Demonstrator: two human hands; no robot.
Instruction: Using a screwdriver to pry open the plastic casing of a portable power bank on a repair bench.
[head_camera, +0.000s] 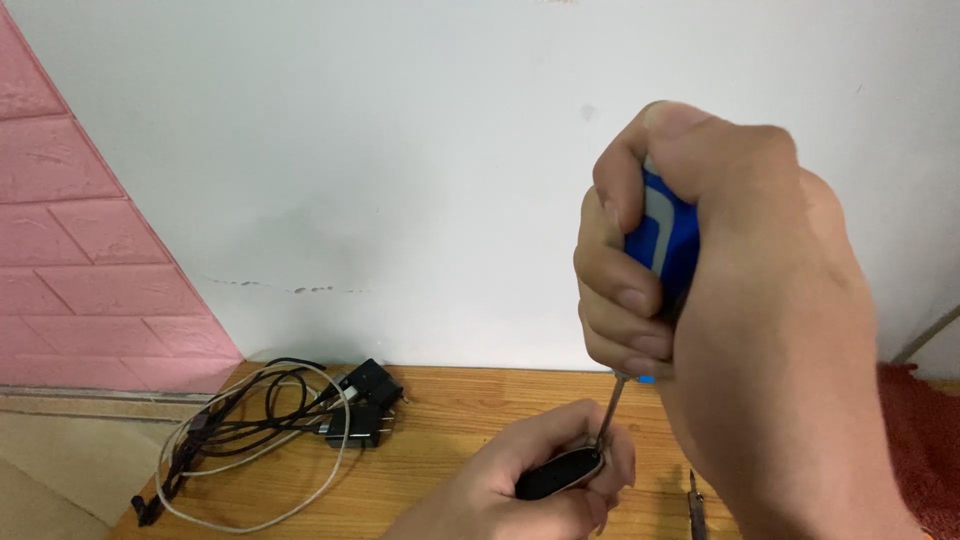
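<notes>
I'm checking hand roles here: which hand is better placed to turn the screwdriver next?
The right hand, probably: it is wrapped around the blue and grey screwdriver, whose tip sits on the small dark device. The left hand is occupied gripping that device over the wooden table.

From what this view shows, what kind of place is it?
Probably a home room used as a small repair spot. A wooden table stands against a white wall beside pink brick-pattern panels, with tangled cables and black charger plugs lying on it.
</notes>
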